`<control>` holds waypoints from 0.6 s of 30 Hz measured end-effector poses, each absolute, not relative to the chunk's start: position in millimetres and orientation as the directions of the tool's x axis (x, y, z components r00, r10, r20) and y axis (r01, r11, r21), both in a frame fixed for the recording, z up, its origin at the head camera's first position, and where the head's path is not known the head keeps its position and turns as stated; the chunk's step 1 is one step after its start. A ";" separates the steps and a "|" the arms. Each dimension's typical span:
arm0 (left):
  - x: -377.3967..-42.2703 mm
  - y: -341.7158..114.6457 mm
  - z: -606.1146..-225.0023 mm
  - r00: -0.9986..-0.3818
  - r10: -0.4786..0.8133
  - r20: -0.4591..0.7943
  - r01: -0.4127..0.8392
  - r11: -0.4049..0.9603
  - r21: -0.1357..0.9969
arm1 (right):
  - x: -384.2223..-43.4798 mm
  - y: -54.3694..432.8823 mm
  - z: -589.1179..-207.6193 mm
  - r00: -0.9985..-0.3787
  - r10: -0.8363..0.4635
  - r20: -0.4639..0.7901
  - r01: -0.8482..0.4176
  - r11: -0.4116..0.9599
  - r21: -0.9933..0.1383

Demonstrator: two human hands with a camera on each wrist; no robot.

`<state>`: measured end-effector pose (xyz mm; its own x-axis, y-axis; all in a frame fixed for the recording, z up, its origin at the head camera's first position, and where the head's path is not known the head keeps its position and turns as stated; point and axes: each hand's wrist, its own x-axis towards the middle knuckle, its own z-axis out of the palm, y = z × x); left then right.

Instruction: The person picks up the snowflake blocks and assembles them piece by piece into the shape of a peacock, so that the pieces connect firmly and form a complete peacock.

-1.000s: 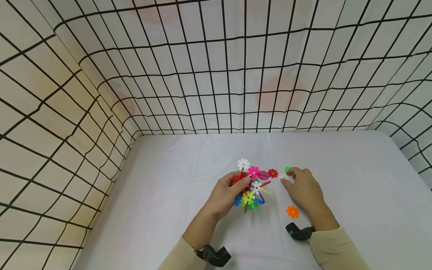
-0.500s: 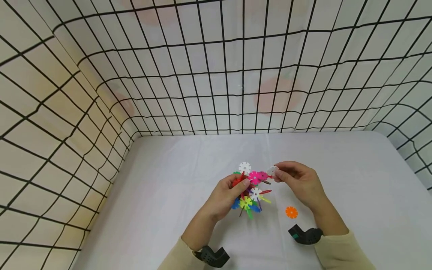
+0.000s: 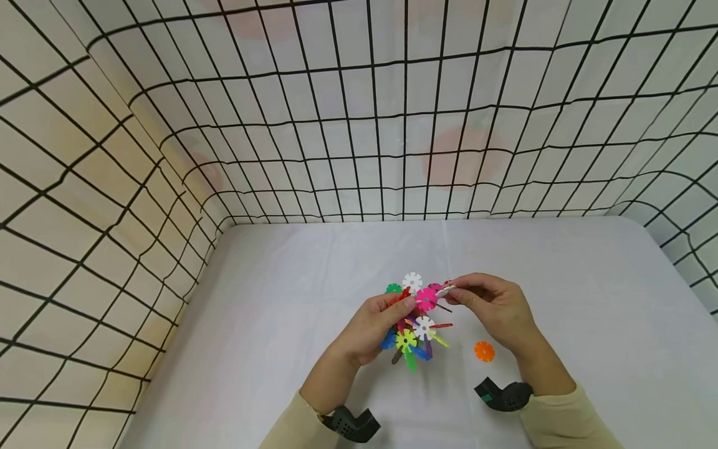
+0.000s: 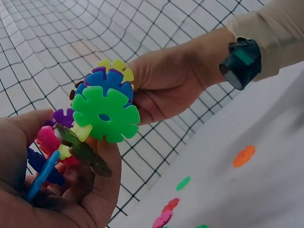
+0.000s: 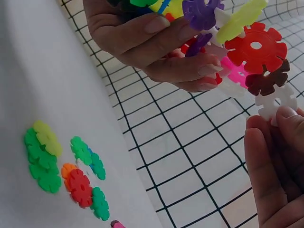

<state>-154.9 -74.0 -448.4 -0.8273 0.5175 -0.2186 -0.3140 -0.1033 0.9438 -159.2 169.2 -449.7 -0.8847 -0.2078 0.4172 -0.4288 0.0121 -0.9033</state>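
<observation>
Many joined discs (image 3: 406, 340) gripped in left hand (image 3: 366, 327), white disc (image 5: 267, 101) pinched in right hand (image 3: 500, 310); far table edge (image 3: 314, 226) well apart.

A: "On my feed, head view, five o'clock: disc cluster (image 3: 422, 324), smooth plastic. Finish?"

B: "I read slight gloss. Between four and five, orange disc (image 3: 485, 352): similar plastic. Eight o'clock, tabletop (image 3: 252, 324): matt cloth, lightly creased."

A: "Seven, left sleeve (image 3: 300, 421): matt cloth. Six, left wrist camera (image 3: 352, 426): matt plastic, by its look."
</observation>
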 end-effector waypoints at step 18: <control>-154.9 -79.3 -443.6 -0.823 0.527 -0.212 -0.314 -0.111 0.943 | -159.7 159.2 -456.4 -0.798 -0.246 0.549 -0.556 -0.050 -0.830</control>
